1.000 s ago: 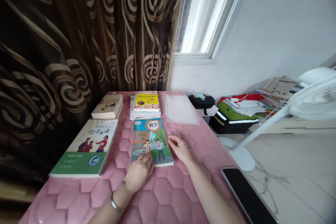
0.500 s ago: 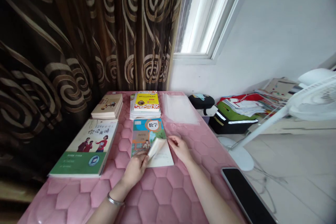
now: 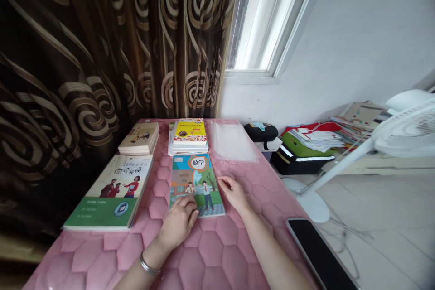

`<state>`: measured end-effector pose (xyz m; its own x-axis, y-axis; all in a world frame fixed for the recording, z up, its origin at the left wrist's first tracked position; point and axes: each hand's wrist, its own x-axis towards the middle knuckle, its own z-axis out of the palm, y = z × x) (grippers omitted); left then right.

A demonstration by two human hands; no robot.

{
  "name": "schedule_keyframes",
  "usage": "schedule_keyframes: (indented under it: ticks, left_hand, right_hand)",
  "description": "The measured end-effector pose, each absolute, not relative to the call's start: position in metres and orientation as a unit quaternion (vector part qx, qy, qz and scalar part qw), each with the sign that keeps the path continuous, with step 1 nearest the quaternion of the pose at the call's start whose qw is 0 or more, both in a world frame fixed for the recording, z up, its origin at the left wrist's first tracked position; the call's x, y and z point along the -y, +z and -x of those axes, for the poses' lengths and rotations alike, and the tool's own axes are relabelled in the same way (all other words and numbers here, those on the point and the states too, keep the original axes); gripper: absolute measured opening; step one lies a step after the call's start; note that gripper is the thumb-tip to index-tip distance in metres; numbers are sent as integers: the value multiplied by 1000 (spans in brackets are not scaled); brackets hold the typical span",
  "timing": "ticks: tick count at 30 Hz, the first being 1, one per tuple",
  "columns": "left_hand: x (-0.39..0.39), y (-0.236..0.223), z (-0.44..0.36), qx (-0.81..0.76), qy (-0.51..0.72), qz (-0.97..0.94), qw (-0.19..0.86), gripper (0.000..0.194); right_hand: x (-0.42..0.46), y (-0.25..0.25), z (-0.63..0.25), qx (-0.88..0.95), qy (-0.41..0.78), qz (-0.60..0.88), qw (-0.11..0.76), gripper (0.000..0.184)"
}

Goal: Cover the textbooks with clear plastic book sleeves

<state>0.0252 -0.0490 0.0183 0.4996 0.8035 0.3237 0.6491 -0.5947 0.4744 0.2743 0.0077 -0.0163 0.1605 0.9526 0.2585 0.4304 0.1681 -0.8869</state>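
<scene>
A textbook with a blue cover and drawn children [image 3: 210, 181] lies closed on the pink table. My left hand [image 3: 180, 219] rests over its lower left corner, fingers spread and slightly bent, holding nothing. Beside the book's right edge is my right hand [image 3: 234, 192], its fingers loosely curled with a gap at the thumb; the fingertips are at the edge, and nothing shows in its grasp. To the left lies a large green-and-white book [image 3: 108, 190]. Behind the textbook sits a small pile topped by a yellow book with an orange pattern [image 3: 190, 131].
A stack of tan books [image 3: 139, 138] stands at the back left. Clear plastic sheets [image 3: 234, 142] lie at the back right. A phone [image 3: 319, 253] is on the table's right edge. Beyond are a white fan [image 3: 353, 158], a black-green bag [image 3: 299, 154] and a patterned curtain [image 3: 152, 45].
The textbook's lifted cover corner has come down flat, so the full front picture shows. My left hand has let go of it and lowered slightly. My right hand has barely moved.
</scene>
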Motion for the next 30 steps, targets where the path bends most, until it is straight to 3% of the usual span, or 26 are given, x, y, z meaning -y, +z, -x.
schedule_keyframes:
  ticks: [4,9,14,19,24,30]
  left_hand:
    - [45,22,-34,-450,220,-860,102,26]
    - [12,27,-50,-536,138,-832,40,46]
    - [-8,5,-52,-580,102,-808,-15,54]
    - [-9,-7,-29,-605,123,-785,-42,55]
    - [-11,-6,-13,-665,176,-725,-39,50]
    - [-38,9,-11,-701,255,-654,124,41]
  right_hand:
    - [-3,-4,-264,650,198,609,409,28]
    - [3,14,-212,767,46,587,253,36]
    - [-1,2,-178,789,51,590,164,49]
    - [-1,-7,-206,758,55,642,102,59]
    - [1,-4,-221,732,69,670,101,60]
    - [2,-8,-218,715,46,679,159,56]
